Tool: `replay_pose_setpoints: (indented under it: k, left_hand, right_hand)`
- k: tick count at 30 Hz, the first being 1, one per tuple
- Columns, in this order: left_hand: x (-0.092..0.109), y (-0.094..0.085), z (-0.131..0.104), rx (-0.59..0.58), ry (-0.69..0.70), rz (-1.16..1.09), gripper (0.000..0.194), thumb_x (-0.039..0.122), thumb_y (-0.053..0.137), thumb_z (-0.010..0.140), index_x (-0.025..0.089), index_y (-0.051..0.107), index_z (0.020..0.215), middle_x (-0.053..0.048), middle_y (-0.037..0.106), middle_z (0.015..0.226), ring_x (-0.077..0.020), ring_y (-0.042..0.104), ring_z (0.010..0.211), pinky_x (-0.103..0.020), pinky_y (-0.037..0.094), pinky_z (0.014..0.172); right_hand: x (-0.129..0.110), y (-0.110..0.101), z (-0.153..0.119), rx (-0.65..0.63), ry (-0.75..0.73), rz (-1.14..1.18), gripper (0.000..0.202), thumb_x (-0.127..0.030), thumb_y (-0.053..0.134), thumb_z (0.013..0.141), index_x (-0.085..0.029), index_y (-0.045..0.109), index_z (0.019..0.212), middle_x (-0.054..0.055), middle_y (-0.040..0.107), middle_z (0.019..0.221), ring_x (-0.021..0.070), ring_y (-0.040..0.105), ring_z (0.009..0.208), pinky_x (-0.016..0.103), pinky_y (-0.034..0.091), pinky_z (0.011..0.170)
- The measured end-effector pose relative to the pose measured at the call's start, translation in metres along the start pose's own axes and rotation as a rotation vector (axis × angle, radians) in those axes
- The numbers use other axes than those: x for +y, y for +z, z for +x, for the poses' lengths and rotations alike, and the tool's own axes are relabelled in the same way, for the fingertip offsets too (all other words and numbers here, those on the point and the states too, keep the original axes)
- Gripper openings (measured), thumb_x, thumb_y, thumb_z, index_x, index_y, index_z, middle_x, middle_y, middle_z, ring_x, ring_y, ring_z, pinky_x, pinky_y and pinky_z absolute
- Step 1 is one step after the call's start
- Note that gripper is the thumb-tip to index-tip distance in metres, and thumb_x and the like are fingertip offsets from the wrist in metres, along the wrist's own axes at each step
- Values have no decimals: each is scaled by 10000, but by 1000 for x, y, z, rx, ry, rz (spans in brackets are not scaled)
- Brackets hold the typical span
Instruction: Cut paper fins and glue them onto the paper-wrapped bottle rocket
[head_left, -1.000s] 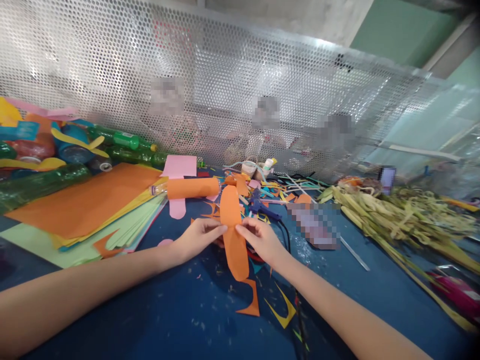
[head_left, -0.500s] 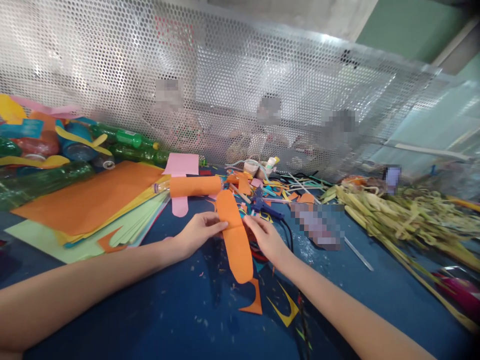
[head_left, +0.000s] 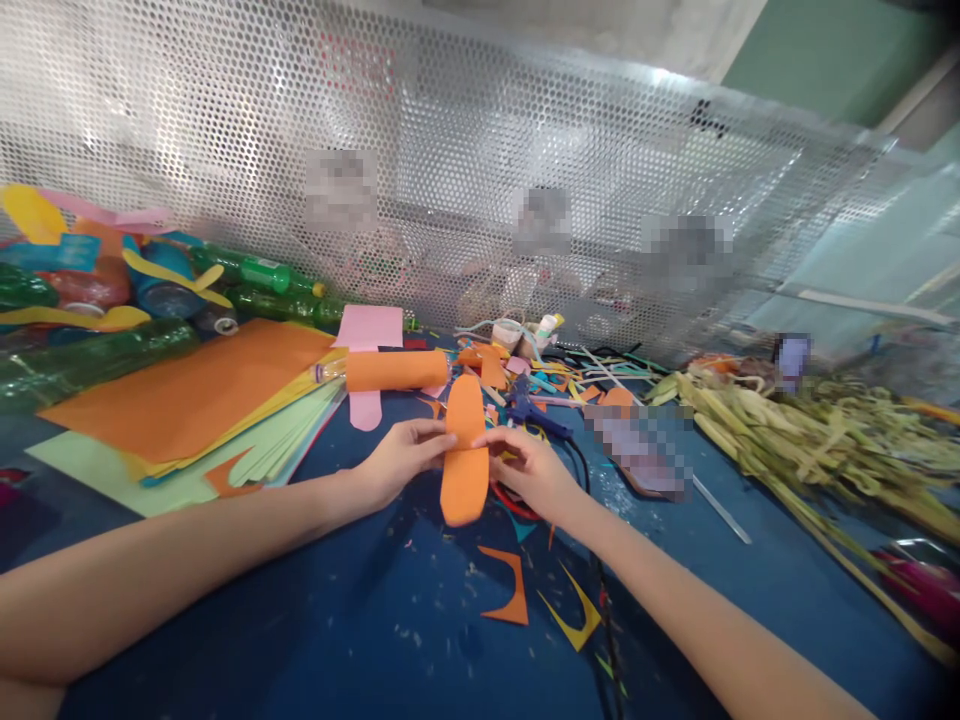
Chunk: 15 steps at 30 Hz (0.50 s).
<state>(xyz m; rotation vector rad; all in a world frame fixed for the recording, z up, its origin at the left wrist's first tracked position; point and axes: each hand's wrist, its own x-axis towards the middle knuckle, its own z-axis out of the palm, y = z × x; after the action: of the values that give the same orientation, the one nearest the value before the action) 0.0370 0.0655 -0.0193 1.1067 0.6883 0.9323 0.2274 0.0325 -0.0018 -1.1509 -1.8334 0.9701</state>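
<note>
The left hand (head_left: pixel 401 460) and right hand (head_left: pixel 536 475) pinch an orange cutout (head_left: pixel 466 478); cups (head_left: pixel 506 337) beyond have unclear contents.

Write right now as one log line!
left hand: holds orange cutout | right hand: at its other edge | orange-wrapped bottle: lying down | blue glue gun: beyond hands

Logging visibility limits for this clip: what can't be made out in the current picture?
Head view:
- Left hand: some fingertips hidden behind the orange cutout.
- Glue gun: nozzle lost among paper scraps.
- People behind the perforated sheet: blurred by it, faces pixelated.
- Pink object: cut off by the right edge, too blurred to identify.
</note>
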Motion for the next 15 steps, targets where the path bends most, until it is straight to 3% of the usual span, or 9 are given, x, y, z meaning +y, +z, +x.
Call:
replay_pose_setpoints:
  k: [4, 7, 10, 15]
  left_hand:
    - [4, 1, -4, -81, -6, -62, 306, 302, 658, 738, 66, 667, 933, -124, 707, 837, -199, 671, 740, -323, 502, 767]
    - [5, 1, -5, -146, 15, -48, 339, 268, 668, 741, 86, 639, 1025, -131, 697, 950, -212, 666, 836, -344, 484, 830]
    - [4, 1, -4, -158, 54, 24, 429, 248, 717, 707, 142, 595, 1105, -105, 670, 1054, -203, 648, 908, -360, 456, 892]
    - [4, 3, -4, -131, 85, 112, 663, 232, 756, 662, 193, 447, 1247, -88, 670, 1039, -204, 629, 971, -385, 434, 931]
  right_hand:
    - [2, 3, 1, 92, 112, 98, 214, -377, 594, 777, -201, 567, 895, -7, 580, 731, 132, 565, 581, 270, 482, 570]
    - [5, 4, 2, 120, 161, 128, 244, -416, 588, 778, -203, 574, 896, -11, 580, 683, 148, 574, 590, 274, 488, 556]
    - [8, 5, 2, 158, 210, 163, 238, -431, 580, 781, -204, 578, 851, -12, 585, 655, 150, 575, 589, 267, 487, 539]
    - [6, 7, 2, 185, 239, 229, 234, -389, 605, 769, -187, 574, 885, -3, 596, 683, 138, 580, 605, 253, 483, 544]
